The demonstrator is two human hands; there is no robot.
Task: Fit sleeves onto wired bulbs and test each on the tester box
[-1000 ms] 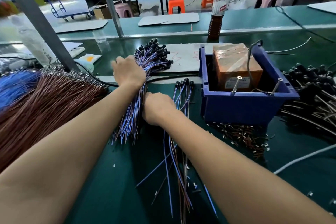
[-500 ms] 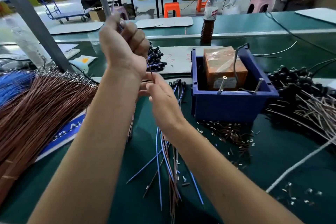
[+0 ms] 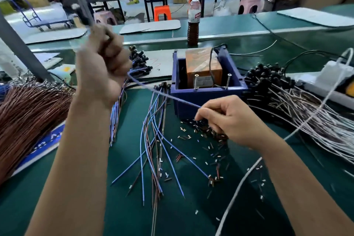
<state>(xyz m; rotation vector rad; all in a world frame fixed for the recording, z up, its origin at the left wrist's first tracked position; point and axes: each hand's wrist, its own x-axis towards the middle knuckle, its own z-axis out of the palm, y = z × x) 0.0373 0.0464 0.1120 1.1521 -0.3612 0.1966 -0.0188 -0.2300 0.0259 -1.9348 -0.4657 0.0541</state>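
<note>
My left hand (image 3: pixel 101 67) is raised above the green bench with its fingers curled round the upper end of one wired bulb. That bulb's blue wire (image 3: pixel 162 94) runs taut down to the right. My right hand (image 3: pixel 228 119) pinches the wire's lower end in front of the blue tester box (image 3: pixel 206 99), just above a scatter of small dark sleeves (image 3: pixel 208 132). The bulb itself is hidden in my left fist. A bundle of blue-wired bulbs (image 3: pixel 138 65) lies behind my left hand. Several loose wired bulbs (image 3: pixel 153 149) lie fanned out on the bench between my arms.
A thick sheaf of brown wires (image 3: pixel 28 117) fills the left. Black-capped grey-wired bulbs (image 3: pixel 287 97) pile up on the right, beside a white power strip (image 3: pixel 333 78) and its white cable (image 3: pixel 249 174). A dark bottle (image 3: pixel 193 23) stands behind the box. A grey frame post (image 3: pixel 21 50) rises at left.
My left hand left the bundle and rose with one wired bulb. My right hand slid rightward along its wire to the far end, so the wire now stretches between both hands.
</note>
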